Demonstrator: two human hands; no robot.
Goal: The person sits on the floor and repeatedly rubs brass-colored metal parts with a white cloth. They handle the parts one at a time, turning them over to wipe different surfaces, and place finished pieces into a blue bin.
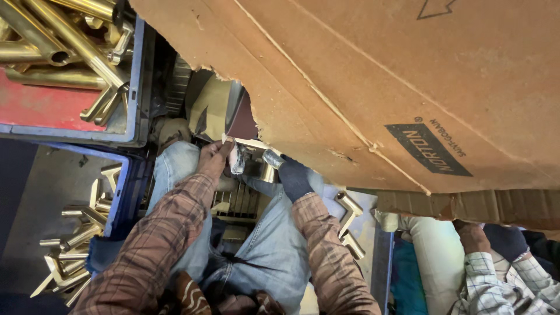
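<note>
My left hand [213, 157] is bare and grips a small silvery metal piece [237, 160] just under the torn edge of a big cardboard sheet [379, 81]. My right hand [293, 177] wears a dark glove and holds a shiny metal tube fitting [272, 158] beside it. Both hands work close together above my knees in blue jeans [274, 233]. What lies beyond the hands is hidden by the cardboard. A dark red abrasive strip [245, 119] shows at the cardboard's edge.
A blue crate [135, 76] at the upper left holds several long brass tubes [64, 35]. A second blue crate [119, 192] at the left holds several brass elbow fittings [76, 233]. More fittings [349, 210] lie at my right. Another person's hands [490, 239] work at the lower right.
</note>
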